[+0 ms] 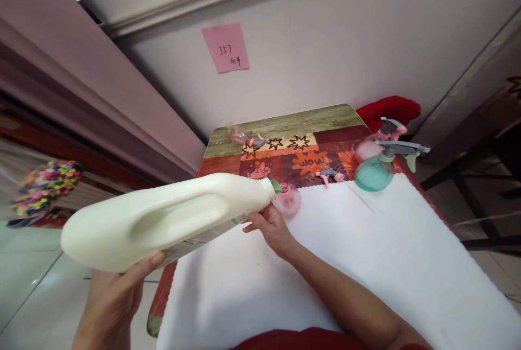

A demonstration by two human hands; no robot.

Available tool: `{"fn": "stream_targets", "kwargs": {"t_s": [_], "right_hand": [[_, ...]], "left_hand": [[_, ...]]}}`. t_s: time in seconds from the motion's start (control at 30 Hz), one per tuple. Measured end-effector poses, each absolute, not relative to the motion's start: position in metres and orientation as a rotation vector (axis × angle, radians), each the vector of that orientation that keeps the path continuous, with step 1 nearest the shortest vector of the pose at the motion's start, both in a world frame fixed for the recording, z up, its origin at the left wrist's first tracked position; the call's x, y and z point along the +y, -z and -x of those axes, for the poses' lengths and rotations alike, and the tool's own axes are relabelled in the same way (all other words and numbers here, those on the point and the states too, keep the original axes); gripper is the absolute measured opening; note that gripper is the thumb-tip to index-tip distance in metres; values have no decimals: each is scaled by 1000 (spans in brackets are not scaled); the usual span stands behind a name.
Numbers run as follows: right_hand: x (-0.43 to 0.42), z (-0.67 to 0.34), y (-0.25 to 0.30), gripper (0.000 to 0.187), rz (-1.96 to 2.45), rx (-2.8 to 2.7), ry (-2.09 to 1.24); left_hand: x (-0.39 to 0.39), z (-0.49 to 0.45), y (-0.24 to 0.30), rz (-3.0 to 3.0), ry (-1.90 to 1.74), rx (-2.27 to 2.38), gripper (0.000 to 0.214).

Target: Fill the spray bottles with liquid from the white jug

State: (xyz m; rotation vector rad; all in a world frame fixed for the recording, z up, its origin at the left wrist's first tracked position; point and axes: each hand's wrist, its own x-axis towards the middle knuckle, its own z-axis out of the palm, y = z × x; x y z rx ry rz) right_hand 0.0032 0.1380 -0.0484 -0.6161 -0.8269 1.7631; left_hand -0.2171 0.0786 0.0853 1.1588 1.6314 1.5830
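A large cream plastic detergent bottle with a moulded handle lies nearly level in the air, its uncapped neck pointing right. My left hand grips its underside near the base, thumb on the side. Below the neck, my right hand has its fingers bent against the bottle, some hidden beneath it. A green spout piece shows at the mouth, close to the opening of a small round pink bottle. Whether the two touch is unclear. A detached grey and pink spray head lies just beyond.
A teal spray bottle and a pink spray bottle stand at the table's right edge. Another small spray bottle lies at the back left. White cloth covers the near table. A wall with a pink note rises behind.
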Motion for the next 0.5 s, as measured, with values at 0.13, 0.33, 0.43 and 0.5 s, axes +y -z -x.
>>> {"fn": "stream_targets", "kwargs": {"t_s": [0.13,0.33,0.43,0.5], "right_hand": [[138,-4,48,47,620,-831,-1758],[138,-4,47,47,616,-833,-1770],[138,-4,47,47,616,-827,-1771],[138,-3,47,47,614,-822,-1771]], "left_hand": [[78,218,-85,-1179,-1588,1603,78],[79,216,-86,-1168,-1581,1619,74],[79,216,-86,-1167,-1582,1621,72],[79,216,-86,-1157,-1590,1625,74]]}}
